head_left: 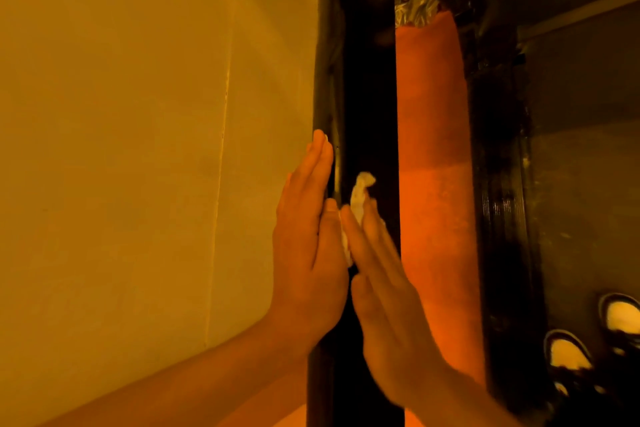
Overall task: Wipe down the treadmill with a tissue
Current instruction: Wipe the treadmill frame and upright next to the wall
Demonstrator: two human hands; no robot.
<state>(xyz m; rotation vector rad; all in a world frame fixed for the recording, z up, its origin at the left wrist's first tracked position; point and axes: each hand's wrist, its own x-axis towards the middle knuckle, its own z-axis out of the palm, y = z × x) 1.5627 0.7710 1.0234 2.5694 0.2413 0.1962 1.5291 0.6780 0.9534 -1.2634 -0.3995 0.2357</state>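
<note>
Two bare forearms come up from the bottom edge of the frame, side by side, toward the centre. The left hand point(308, 246) lies flat, fingers straight and close together, its palm side set against the left edge of a dark upright panel; its grip is wide and holds nothing. The right hand point(384, 295) sits just beside it, touching or almost touching it at the thumb side, fingers also stretched out straight and slightly blurred. Its grip is not curled round anything: the straight fingers press a crumpled white tissue point(360, 191) against the dark surface. The tissue shows in the gap between the two hands and sticks out above the right fingertips, a little below the centre of the frame.

The dark panel is the treadmill point(367, 97), standing as a black vertical band from the top of the frame down to the bottom edge, with a thin rail along its left side.

Just to its right stands an orange roll point(433, 149), upright and close against the black band. In the lower right corner a pair of dark-and-white shoes point(568, 357) lies on a dark floor point(588, 184).

A plain yellowish wall point(138, 114) fills the left half of the frame. Near the top, right of the treadmill and above the roll, a patch of crinkled silvery foil point(414, 10) shows.
</note>
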